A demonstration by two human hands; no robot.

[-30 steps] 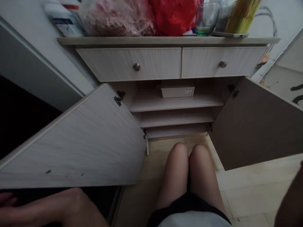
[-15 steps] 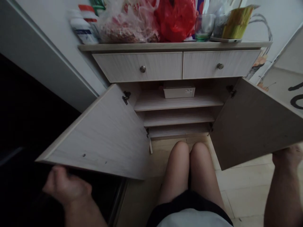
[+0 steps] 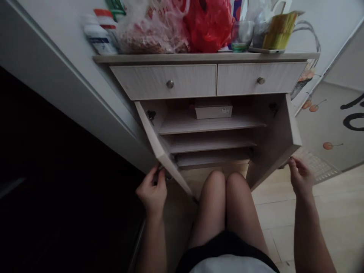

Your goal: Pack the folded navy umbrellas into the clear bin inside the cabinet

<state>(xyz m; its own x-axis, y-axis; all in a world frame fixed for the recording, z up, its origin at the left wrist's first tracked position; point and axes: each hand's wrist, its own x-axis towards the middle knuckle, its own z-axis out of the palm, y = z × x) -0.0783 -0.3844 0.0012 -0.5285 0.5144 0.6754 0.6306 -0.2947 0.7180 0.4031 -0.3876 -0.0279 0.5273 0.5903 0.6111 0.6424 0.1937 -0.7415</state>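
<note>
Both doors of a low wood-look cabinet stand partly open and swing toward each other. My left hand [image 3: 151, 190] grips the edge of the left cabinet door [image 3: 162, 148] near its lower corner. My right hand [image 3: 300, 176] pinches the lower edge of the right cabinet door [image 3: 274, 146] with its fingertips. Between the doors are several shelves [image 3: 212, 126], with a white box [image 3: 213, 111] on the top one. My bare knees [image 3: 224, 193] sit below the opening.
Two closed drawers [image 3: 163, 81] sit above the shelves. The cabinet top [image 3: 204, 57] holds a red plastic bag [image 3: 209, 26], a clear bag [image 3: 153, 34], a bottle [image 3: 98, 38] and a glass [image 3: 241, 36]. A dark panel [image 3: 57, 132] fills the left; a tiled floor [image 3: 295, 212] lies right.
Both cabinet doors have swung inward from wide open to nearly half shut. My hands have moved inward and now hold the door edges. The view has shifted slightly.
</note>
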